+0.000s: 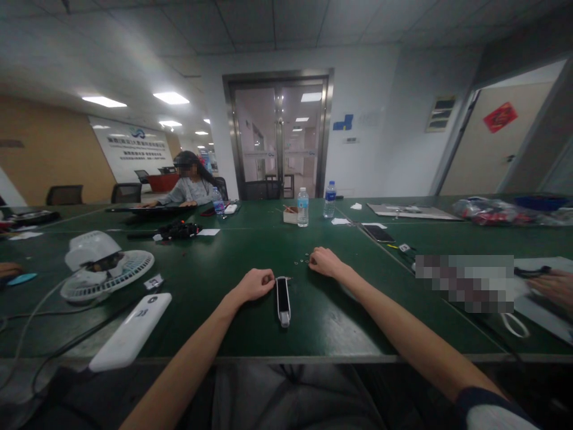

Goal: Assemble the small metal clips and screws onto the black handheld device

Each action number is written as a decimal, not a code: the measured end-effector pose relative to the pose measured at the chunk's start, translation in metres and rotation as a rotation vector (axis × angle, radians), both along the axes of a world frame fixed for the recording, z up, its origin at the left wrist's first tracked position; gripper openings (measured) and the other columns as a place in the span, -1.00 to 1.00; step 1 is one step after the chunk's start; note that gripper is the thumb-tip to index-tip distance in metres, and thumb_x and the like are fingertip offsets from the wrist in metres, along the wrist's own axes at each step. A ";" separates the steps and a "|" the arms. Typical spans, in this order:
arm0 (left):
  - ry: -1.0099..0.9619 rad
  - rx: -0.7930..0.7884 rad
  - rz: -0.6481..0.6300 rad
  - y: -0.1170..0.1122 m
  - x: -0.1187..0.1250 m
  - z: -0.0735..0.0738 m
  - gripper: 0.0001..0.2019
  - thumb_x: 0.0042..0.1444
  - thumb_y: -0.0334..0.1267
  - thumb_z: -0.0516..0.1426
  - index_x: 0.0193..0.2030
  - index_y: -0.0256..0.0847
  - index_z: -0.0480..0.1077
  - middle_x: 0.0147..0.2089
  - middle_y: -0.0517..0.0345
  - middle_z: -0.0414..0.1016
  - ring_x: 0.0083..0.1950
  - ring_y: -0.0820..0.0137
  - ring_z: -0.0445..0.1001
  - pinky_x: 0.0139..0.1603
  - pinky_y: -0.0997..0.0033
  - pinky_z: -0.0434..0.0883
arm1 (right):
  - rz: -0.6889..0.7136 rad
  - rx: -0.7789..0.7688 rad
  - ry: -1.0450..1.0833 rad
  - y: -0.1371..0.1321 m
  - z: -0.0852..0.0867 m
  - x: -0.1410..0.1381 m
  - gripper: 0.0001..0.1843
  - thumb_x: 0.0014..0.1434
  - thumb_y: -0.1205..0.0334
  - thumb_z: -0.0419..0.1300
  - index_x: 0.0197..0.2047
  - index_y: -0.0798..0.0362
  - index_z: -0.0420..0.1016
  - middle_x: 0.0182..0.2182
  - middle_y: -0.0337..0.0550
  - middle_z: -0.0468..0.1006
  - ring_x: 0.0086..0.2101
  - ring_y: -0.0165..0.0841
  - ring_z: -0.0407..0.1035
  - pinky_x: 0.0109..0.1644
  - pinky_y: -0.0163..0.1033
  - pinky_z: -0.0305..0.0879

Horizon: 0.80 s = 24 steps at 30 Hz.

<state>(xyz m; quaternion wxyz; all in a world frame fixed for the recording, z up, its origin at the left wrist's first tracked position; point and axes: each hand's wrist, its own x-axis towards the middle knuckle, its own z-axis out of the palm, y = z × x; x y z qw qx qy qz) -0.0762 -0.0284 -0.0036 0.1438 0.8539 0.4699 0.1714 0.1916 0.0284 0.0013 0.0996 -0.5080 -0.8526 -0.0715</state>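
A long, narrow white-edged thing with a dark middle [283, 297] lies on the green table in front of me. My left hand [256, 284] is closed at its far left end, fingertips pressed together. Whatever those fingers hold is too small to make out. A thin bit sticks out at the thing's far right corner. Farther right, my right hand [326, 263] rests low over the table with its fingers curled together. Several small light pieces [301, 261], perhaps rings, lie just left of its fingertips. Anything inside that hand is hidden.
To the left are a white fan [107, 266] and a white phone-shaped case [132, 331] near cables. Ahead stand a small box [290, 216] and water bottles [303, 208]. A dark phone [378, 233] lies to the right. Another person [192, 179] sits across; another person's hand [553, 289] shows far right.
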 end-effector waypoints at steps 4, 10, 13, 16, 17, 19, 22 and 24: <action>0.009 0.000 -0.010 0.000 0.000 0.000 -0.74 0.14 -0.15 0.00 -0.26 -0.26 0.42 -0.47 0.20 0.40 -0.48 0.45 0.31 -0.44 0.49 0.23 | -0.032 0.014 -0.001 0.000 -0.001 -0.006 -0.81 0.10 0.27 0.13 -0.37 0.14 0.57 -0.27 0.09 0.51 -0.24 -0.21 0.38 -0.20 -0.24 0.23; 0.023 0.036 -0.007 0.004 -0.002 -0.004 -0.77 0.14 -0.15 0.02 -0.29 -0.24 0.42 -0.49 0.22 0.37 -0.49 0.47 0.30 -0.46 0.51 0.20 | -0.067 0.092 -0.013 0.000 -0.004 -0.011 -0.75 0.17 0.31 0.04 -0.34 0.22 0.53 -0.27 0.17 0.48 -0.21 -0.18 0.36 -0.15 -0.20 0.22; 0.018 0.023 -0.023 0.004 -0.002 -0.004 -0.78 0.14 -0.17 0.02 -0.29 -0.23 0.42 -0.50 0.24 0.36 -0.50 0.48 0.29 -0.47 0.52 0.19 | 0.000 0.054 0.094 -0.008 -0.004 -0.015 -0.77 0.18 0.28 0.05 -0.33 0.20 0.50 -0.28 0.09 0.46 -0.24 -0.24 0.35 -0.14 -0.23 0.21; 0.025 0.014 -0.025 0.003 -0.001 -0.001 -0.79 0.13 -0.18 0.02 -0.29 -0.23 0.42 -0.50 0.24 0.36 -0.50 0.48 0.28 -0.46 0.52 0.19 | 0.174 -0.011 0.213 -0.022 -0.006 -0.023 -0.83 0.17 0.29 0.08 -0.34 0.16 0.46 -0.32 -0.04 0.43 -0.28 -0.33 0.34 -0.14 -0.26 0.22; 0.028 0.012 -0.026 0.003 0.000 -0.001 -0.79 0.13 -0.18 0.02 -0.29 -0.23 0.42 -0.50 0.24 0.36 -0.49 0.48 0.28 -0.46 0.52 0.19 | 0.228 -0.031 0.246 -0.027 -0.007 -0.026 -0.84 0.17 0.30 0.08 -0.35 0.15 0.46 -0.33 -0.07 0.42 -0.29 -0.35 0.33 -0.14 -0.27 0.22; 0.031 0.009 -0.030 0.002 0.000 0.001 -0.79 0.13 -0.18 0.02 -0.30 -0.23 0.42 -0.50 0.23 0.37 -0.49 0.48 0.28 -0.46 0.51 0.19 | 0.296 -0.059 0.298 -0.034 -0.009 -0.032 -0.86 0.17 0.31 0.08 -0.34 0.14 0.45 -0.33 -0.10 0.41 -0.29 -0.37 0.32 -0.15 -0.28 0.23; 0.029 -0.001 -0.028 0.002 0.001 0.002 -0.78 0.13 -0.17 0.02 -0.31 -0.23 0.41 -0.50 0.23 0.36 -0.50 0.48 0.27 -0.46 0.51 0.19 | 0.314 -0.079 0.336 -0.039 -0.010 -0.036 -0.86 0.18 0.31 0.08 -0.34 0.14 0.45 -0.32 -0.11 0.40 -0.30 -0.38 0.32 -0.17 -0.28 0.24; 0.023 -0.014 -0.023 0.002 0.000 0.002 -0.78 0.13 -0.16 0.02 -0.30 -0.23 0.41 -0.50 0.22 0.37 -0.50 0.48 0.27 -0.46 0.51 0.19 | 0.324 -0.087 0.350 -0.040 -0.010 -0.037 -0.86 0.18 0.31 0.08 -0.34 0.13 0.45 -0.32 -0.12 0.39 -0.31 -0.39 0.32 -0.17 -0.28 0.24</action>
